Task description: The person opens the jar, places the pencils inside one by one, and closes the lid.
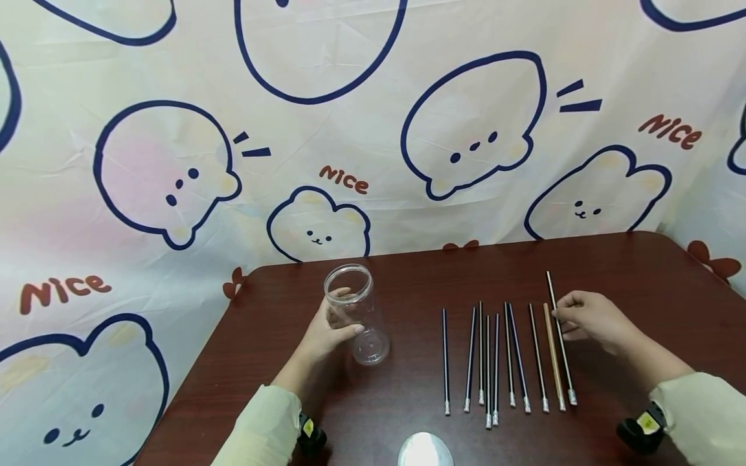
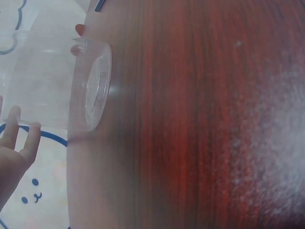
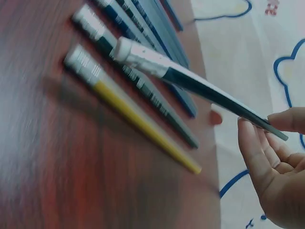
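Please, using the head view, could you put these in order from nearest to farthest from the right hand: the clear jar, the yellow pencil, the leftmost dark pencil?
1. Yellow pencil: just left of the right hand.
2. Leftmost dark pencil: farther left, between the yellow pencil and the jar.
3. Clear jar: farthest left, in the left hand.

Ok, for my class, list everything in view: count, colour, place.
backdrop: 1, pale with blue outlines, at the back
table: 1, reddish brown, before the backdrop
clear jar: 1, transparent, table's left side
dark pencils: 8, dark, in a row on the table
yellow pencil: 1, yellow, row's right end
held pencil: 1, dark, in the right hand
white rounded object: 1, white, bottom edge
wrist devices: 2, black, one per wrist
sleeves: 2, pale green, on forearms
left hand: 1, bare, gripping the clear jar
right hand: 1, bare, pinching the held pencil
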The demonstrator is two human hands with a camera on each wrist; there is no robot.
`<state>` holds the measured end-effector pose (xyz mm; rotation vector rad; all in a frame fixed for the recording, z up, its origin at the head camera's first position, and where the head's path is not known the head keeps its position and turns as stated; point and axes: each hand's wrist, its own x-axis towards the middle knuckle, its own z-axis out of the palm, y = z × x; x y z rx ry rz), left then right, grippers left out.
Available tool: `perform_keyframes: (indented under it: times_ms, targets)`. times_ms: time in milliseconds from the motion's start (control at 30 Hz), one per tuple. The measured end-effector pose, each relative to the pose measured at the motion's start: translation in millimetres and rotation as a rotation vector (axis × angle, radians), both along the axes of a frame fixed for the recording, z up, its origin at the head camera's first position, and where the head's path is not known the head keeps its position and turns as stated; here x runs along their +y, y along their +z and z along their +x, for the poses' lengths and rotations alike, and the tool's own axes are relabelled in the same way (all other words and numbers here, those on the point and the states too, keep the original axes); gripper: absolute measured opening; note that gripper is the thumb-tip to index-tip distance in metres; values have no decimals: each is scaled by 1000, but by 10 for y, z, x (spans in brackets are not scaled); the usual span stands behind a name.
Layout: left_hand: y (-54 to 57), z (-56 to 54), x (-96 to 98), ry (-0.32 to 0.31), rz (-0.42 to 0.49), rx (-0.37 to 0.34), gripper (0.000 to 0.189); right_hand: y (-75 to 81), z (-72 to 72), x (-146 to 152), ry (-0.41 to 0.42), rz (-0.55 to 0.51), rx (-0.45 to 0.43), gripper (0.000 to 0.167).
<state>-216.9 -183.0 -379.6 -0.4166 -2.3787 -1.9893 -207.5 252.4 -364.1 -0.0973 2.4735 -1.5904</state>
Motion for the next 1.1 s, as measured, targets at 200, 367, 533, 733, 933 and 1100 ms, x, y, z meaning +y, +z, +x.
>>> perform_keyframes:
  times_ms: [200, 367, 533, 733, 933, 1100]
  targets:
    - [7, 9, 6, 6, -2, -6, 65, 140, -1, -190, 17, -71, 14, 28]
    - [-12, 3, -5, 16, -13, -7, 66, 235, -9, -336, 44, -126, 34, 28]
    - [-27, 2, -15, 17, -7, -8, 67, 328, -27, -488, 58, -170, 41, 27]
    - [-34, 5, -26, 9, -2, -6, 66, 443, -41, -674, 78, -236, 62, 27]
    - [-8, 11, -17, 6, -8, -14, 66, 564, -81, -865, 87, -261, 73, 25]
    - [8, 9, -17, 0, -26, -6, 66, 627, -136, -1019, 100, -262, 94, 24]
